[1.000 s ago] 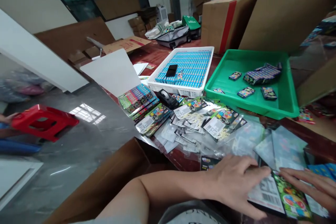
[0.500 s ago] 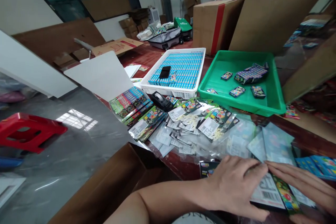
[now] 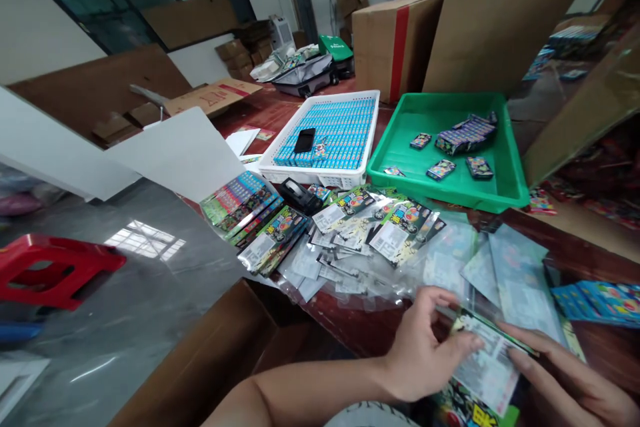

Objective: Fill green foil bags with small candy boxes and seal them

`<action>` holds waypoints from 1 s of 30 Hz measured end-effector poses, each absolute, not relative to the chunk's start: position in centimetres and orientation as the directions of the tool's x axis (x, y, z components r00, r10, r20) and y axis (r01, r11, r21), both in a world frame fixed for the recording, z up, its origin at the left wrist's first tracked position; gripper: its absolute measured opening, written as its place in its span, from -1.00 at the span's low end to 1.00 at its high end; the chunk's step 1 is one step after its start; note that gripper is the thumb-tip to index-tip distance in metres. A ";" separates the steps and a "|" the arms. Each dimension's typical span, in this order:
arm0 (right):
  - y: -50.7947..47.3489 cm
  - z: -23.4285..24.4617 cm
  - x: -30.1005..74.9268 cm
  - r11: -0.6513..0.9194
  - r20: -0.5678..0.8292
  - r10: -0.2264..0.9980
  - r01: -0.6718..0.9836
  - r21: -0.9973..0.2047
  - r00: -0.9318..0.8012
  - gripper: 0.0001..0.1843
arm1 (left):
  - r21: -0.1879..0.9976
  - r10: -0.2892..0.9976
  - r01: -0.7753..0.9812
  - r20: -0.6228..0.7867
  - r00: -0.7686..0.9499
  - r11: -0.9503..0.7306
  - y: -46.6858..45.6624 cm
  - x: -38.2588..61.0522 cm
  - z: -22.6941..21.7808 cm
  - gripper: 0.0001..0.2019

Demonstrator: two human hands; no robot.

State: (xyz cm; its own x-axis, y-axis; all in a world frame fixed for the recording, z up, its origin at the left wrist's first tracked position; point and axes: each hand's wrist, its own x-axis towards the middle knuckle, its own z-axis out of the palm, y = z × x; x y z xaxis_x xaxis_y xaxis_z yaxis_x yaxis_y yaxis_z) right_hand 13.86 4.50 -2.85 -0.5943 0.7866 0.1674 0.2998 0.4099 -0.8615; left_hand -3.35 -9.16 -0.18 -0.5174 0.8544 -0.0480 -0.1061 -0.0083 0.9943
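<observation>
At the lower right, my left hand point(image 3: 425, 341) pinches the left edge of a flat printed packet point(image 3: 487, 363), its thumb on the white label. My right hand point(image 3: 565, 370) grips the opposite edge, thumb on the front and fingers behind. The packet is black and green with a label of fine print, and is tilted in front of me. Just beyond my hands lie clear plastic sleeves point(image 3: 450, 257) and a pile of similar packets point(image 3: 403, 230). Blue small packs point(image 3: 600, 303) rest to the right of my right hand.
A white basket point(image 3: 320, 177) holds rows of blue boxes and a black object. Beside it, a green tray point(image 3: 450, 197) carries several small packs. A black tape dispenser point(image 3: 299, 195) stands near an open white box point(image 3: 175, 150). An open carton point(image 3: 200, 353) sits below the table edge.
My hands have gone from lying flat over the packet to gripping its two sides. The packet is now turned round and raised toward me. The camera view has shifted slightly.
</observation>
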 end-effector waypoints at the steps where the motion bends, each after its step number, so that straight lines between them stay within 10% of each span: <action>1: 4.4 -3.1 14.1 0.387 0.135 0.784 0.307 -0.870 -0.606 -0.65 | 0.985 0.846 -0.175 -0.094 -0.524 0.001 -9.3 -3.2 -0.6 -0.47; 8: 5.9 -3.3 14.0 0.308 0.002 0.726 0.323 -0.895 -0.687 -0.56 | 0.967 0.843 -0.245 -0.184 -0.506 0.064 -7.6 -3.9 -1.8 -0.56; 13: 2.3 -2.4 12.4 0.073 0.031 0.955 0.133 -0.988 -0.294 -0.68 | 0.982 0.910 -0.103 -0.184 -0.371 0.156 -6.7 -5.7 -0.7 -0.68; 19: 1.3 -2.6 11.2 -0.181 -0.174 0.942 0.001 -0.983 -0.287 -0.59 | 0.992 0.970 0.039 -0.107 -0.220 0.118 -3.8 -8.5 -0.7 -0.86; 24: 1.2 -2.5 11.7 -0.152 -0.126 0.979 -0.159 -0.976 -0.159 -0.59 | 0.987 0.972 0.025 -0.153 -0.177 0.160 -3.3 -8.1 0.3 -0.86; 30: 2.7 -2.2 13.0 -0.044 -0.049 0.905 0.022 -0.999 -0.423 -0.86 | 0.973 0.940 -0.052 -0.229 -0.254 0.223 -2.9 -7.1 0.6 -0.87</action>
State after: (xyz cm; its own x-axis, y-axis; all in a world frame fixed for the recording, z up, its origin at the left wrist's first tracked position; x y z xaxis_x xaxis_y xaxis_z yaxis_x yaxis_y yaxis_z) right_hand 13.03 2.67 -2.18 -0.4226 0.9050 -0.0492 0.0215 -0.0442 -0.9988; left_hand -7.09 -2.88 0.57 -0.2541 0.9397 -0.2288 -0.0521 0.2229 0.9734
